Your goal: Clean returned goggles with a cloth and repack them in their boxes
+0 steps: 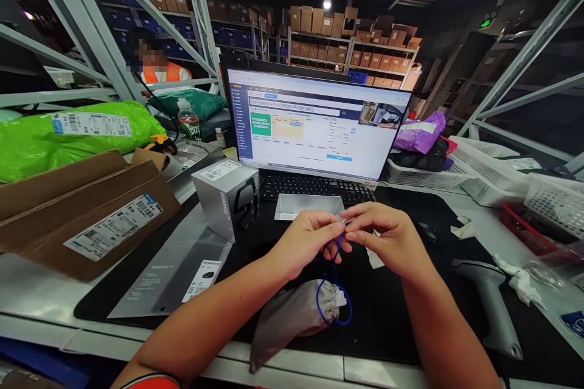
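Note:
A grey drawstring pouch lies on the black desk mat near the front edge, its gathered neck pointing right. From that neck a thin blue cord rises to my hands. My left hand pinches the cord between thumb and fingers. Close against it, my right hand also pinches the cord, fingertips almost touching the left ones. Behind my hands sits an open silver box tray. A silver printed box stands upright to the left, and a flat grey sleeve lies before it.
A monitor and keyboard stand at the back. An opened brown carton and a green parcel are at left. At right lie a barcode scanner, a mouse and white baskets. A person in orange is beyond.

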{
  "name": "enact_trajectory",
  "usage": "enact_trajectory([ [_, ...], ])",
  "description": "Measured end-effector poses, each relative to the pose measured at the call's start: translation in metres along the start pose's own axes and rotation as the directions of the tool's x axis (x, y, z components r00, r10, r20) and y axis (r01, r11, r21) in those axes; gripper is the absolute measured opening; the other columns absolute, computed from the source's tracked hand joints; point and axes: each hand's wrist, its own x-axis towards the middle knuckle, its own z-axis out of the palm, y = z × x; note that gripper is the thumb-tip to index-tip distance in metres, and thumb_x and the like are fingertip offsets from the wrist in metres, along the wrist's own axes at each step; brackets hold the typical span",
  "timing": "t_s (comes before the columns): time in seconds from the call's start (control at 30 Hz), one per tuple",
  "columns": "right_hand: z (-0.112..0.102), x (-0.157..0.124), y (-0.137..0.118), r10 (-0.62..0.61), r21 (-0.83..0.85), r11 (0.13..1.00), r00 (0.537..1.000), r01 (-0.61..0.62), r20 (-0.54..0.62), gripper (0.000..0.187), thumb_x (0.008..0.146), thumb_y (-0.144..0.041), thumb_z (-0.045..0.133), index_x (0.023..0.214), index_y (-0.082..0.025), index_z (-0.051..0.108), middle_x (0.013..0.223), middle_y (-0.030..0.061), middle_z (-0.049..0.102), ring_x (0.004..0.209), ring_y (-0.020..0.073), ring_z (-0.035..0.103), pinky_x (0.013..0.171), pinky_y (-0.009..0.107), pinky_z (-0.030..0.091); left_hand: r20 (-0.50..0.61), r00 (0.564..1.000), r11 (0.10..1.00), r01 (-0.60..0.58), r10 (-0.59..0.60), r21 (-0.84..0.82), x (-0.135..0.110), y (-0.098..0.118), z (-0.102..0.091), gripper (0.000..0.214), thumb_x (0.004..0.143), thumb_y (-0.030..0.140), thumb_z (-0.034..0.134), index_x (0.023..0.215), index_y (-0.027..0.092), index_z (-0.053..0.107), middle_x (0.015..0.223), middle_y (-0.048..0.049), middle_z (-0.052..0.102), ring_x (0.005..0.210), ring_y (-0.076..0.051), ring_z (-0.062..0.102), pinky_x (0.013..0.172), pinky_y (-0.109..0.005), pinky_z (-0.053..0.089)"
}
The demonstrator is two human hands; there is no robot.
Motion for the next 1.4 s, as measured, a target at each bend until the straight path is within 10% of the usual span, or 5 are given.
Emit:
enact_trajectory([
  [0.47,0.010,-0.002,-0.003,0.206,0.112,0.975,0.966,-0.189,-0.158,0.008,0.073,-0.025,0.082,0.077,-0.019,0.078,0.072,0.0050,0.078,0.061,0.0191,0.074,0.056,0.026,0.062,0.068,0.998,0.995,-0.017,0.010,0.102,0.000,0.001,-0.003,0.036,0.081,0.050,0.072,0.078,0.013,0.067,0.052,0.0043,0.053,0.045,-0.007,0.043,0.049,-0.022,0.031],
  [0.73,-0.001,-0.004,-0.003,0.038,-0.084,0.995,0.979,-0.056,-0.200,0.019,0.080,-0.024,0.080,0.099,-0.027,0.080,0.085,0.0024,0.081,0.079,0.0220,0.077,0.077,0.036,0.064,0.155,0.988,0.999,-0.021,0.016,0.028,-0.001,0.004,-0.002,0.045,0.091,0.054,0.057,0.065,0.018,0.053,0.057,0.0028,0.049,0.059,-0.011,0.042,0.072,-0.027,0.040],
  [1.0,0.000,-0.001,0.004,-0.077,-0.238,0.970,0.867,-0.049,-0.492,0.019,0.083,-0.023,0.076,0.102,-0.024,0.072,0.086,0.0037,0.079,0.082,0.0231,0.076,0.070,0.033,0.059,0.078,0.996,0.999,0.033,-0.033,0.008,0.007,-0.002,-0.007,0.039,0.082,0.053,0.073,0.085,0.014,0.074,0.052,0.0022,0.058,0.054,-0.010,0.051,0.079,-0.031,0.050],
  [1.23,0.012,-0.001,0.008,-0.243,-0.401,0.909,0.926,0.113,-0.289,0.016,0.088,-0.015,0.069,0.098,-0.024,0.061,0.085,0.0012,0.075,0.079,0.0181,0.072,0.069,0.029,0.054,0.094,0.994,0.988,0.067,-0.054,-0.138,0.002,0.016,-0.030,0.036,0.072,0.049,0.081,0.069,0.014,0.077,0.043,-0.0001,0.059,0.043,-0.009,0.051,0.086,-0.037,0.055],
  [1.4,0.027,-0.005,0.004,-0.567,-0.619,0.669,0.821,0.411,-0.068,0.020,0.094,-0.007,0.056,0.101,-0.025,0.061,0.078,-0.0007,0.070,0.074,0.0166,0.061,0.072,0.030,0.051,0.022,1.000,0.964,-0.008,0.015,-0.264,0.002,0.021,-0.034,0.028,0.071,0.039,0.084,0.082,0.013,0.081,0.050,0.0010,0.061,0.048,-0.008,0.052,0.081,-0.031,0.056],
])
